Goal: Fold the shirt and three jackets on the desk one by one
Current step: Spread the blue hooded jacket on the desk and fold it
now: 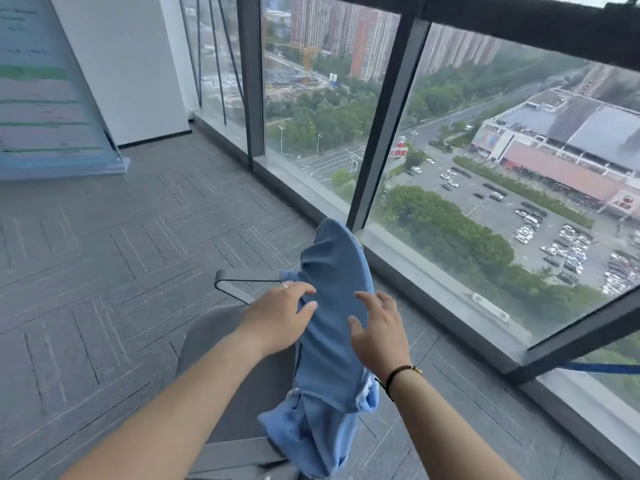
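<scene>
My two bare forearms reach forward and down from the bottom of the view. Between them, a light blue garment (330,327), a shirt or thin jacket as far as I can tell, is draped over the backrest of a grey office chair (221,327). Its long axis runs away from me, from a bunched hem hanging near the chair's seat edge up to a rounded crest over the top of the backrest.

My left hand (277,315) rests on the garment's left edge, thumb and fingers curled into the cloth and gathering a fold. My right hand (379,329), with a dark cord bracelet at the wrist, hovers at the right edge with fingers spread and relaxed, holding nothing. Both hands are about equally near, flanking the cloth at mid-length.

The chair's armrest (239,282) juts out left of my left hand. Beyond lie grey carpet (104,244) and a floor-to-ceiling window (450,150). No desk is in view.
</scene>
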Demonstrator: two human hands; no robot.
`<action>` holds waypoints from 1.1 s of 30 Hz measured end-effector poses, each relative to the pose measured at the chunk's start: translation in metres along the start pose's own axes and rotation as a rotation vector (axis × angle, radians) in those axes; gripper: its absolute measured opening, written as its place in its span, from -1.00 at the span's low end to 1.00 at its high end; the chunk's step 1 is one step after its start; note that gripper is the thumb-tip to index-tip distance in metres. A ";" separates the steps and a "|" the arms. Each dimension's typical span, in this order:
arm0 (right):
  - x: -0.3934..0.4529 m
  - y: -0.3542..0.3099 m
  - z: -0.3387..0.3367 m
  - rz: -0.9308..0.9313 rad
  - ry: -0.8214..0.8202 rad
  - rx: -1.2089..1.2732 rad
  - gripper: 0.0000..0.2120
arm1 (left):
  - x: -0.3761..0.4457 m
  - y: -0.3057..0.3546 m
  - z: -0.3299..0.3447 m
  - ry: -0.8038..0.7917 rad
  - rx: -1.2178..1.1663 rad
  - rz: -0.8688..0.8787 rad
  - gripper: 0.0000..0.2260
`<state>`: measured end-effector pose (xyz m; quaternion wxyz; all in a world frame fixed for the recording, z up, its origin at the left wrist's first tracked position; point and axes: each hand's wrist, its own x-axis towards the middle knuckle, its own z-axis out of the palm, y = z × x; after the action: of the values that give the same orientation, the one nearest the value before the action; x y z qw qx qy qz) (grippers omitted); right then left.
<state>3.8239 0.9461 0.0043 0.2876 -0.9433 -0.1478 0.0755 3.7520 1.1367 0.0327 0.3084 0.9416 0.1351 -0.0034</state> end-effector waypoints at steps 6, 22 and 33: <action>0.067 0.005 0.015 0.017 0.062 0.103 -0.42 | 0.066 -0.005 0.002 -0.039 0.037 0.023 -0.67; 0.207 0.037 0.029 -0.133 -0.122 -0.020 -0.29 | 0.311 0.025 0.027 -0.257 0.429 0.233 -0.56; 0.290 0.007 0.043 -0.280 -0.227 -0.103 -0.45 | 0.348 -0.054 -0.012 -0.245 0.216 0.161 -0.65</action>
<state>4.0898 1.0568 -0.0516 0.2280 -0.9124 -0.3126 0.1331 4.0725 1.2730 -0.0205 0.2191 0.9695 0.0198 -0.1079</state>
